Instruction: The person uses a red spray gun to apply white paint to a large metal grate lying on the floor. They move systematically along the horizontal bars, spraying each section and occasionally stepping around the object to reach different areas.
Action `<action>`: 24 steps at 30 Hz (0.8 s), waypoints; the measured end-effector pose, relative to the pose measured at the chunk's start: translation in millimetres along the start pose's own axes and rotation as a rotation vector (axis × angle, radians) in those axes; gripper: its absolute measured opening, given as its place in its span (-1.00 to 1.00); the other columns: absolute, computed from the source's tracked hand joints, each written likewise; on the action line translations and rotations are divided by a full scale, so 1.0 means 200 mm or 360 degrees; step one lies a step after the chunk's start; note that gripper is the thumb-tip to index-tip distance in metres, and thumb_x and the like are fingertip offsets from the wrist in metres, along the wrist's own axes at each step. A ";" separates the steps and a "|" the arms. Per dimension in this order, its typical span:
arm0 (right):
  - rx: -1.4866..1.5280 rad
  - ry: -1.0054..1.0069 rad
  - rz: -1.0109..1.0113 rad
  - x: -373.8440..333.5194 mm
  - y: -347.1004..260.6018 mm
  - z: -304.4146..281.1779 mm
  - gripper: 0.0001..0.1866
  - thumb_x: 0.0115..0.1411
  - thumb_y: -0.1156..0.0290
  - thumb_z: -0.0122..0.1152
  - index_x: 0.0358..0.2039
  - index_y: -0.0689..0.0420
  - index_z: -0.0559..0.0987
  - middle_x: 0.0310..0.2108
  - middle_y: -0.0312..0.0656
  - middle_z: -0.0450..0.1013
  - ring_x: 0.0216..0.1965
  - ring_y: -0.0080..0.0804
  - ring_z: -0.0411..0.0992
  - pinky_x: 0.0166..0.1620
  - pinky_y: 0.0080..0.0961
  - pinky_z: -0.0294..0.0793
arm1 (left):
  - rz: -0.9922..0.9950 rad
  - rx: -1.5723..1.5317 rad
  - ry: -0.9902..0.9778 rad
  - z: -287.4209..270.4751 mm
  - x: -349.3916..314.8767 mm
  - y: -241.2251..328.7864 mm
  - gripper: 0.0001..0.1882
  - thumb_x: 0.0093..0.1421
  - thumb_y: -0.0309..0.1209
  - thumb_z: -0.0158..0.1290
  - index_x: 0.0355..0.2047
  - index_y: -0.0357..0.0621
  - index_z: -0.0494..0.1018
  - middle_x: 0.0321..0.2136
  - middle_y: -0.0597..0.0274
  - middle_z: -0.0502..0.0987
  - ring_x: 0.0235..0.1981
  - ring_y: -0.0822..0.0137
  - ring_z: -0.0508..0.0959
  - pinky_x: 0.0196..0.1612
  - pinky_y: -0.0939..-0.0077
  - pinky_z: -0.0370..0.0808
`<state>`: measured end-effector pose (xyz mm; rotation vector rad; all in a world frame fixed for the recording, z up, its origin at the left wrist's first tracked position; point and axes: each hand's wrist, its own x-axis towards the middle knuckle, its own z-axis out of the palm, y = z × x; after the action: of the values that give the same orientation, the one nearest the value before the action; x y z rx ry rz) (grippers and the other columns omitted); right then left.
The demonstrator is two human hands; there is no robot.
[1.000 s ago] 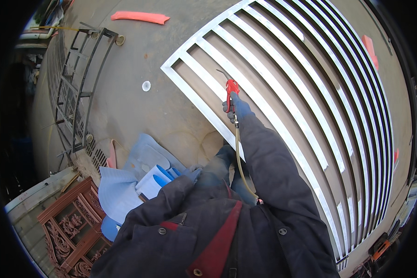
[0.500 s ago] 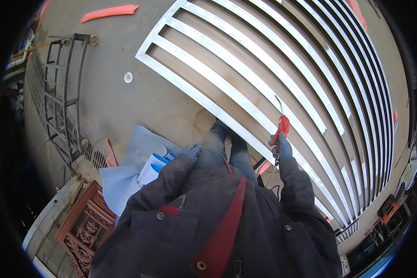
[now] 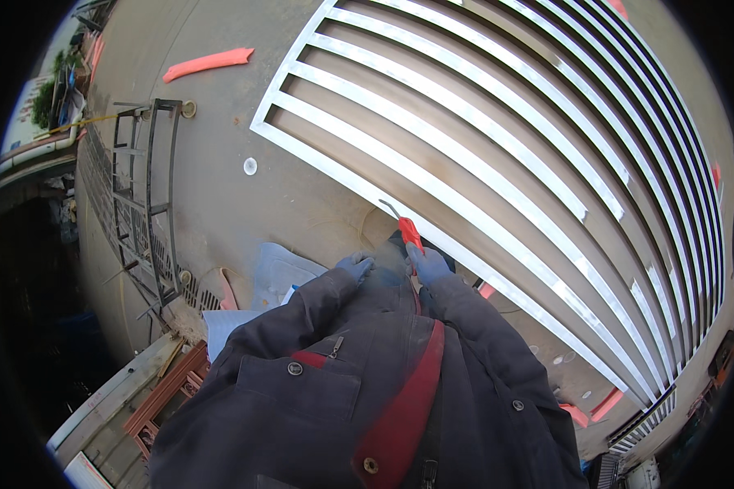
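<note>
The right hand, in a blue-grey glove, has its grip closed around a red blow gun, held in front of the body beside the near long edge of a pale metal frame. The gun's thin bent nozzle points away from the person, its tip in line with that edge's bar; I cannot tell if they touch. The left hand, gloved alike, is low before the coat, near the right hand but apart from it; whether its grip is released or clenched I cannot tell.

The frame, with many parallel slats, spreads across the right side of the floor. Toward the floor's far left corner lies a coral-coloured strip; a dark metal rack is near the floor's left edge, with a pale round spot between rack and frame. A blue-grey sheet lies just beside the left sleeve. Toward the near left corner is a reddish-brown panel, partly hidden by the coat.
</note>
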<state>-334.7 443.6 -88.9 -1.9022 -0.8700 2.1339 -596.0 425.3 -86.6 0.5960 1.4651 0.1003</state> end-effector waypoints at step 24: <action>0.1856 0.0785 -0.0092 -0.73 0.89 -1.66 -0.30 0.27 -0.23 0.18 0.08 0.18 0.51 -0.14 -0.06 0.61 0.05 -0.17 0.53 0.06 -0.17 0.50 | -0.0048 -0.0109 -0.0050 0.32 -0.13 -0.08 -0.62 0.42 -0.26 0.00 0.17 -0.13 0.42 -0.18 0.13 0.61 -0.27 0.39 0.56 -0.25 0.56 0.49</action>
<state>53.2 333.6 -63.1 -1.5179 0.3749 1.4153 -542.4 380.9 -70.1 0.5175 1.4339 0.1164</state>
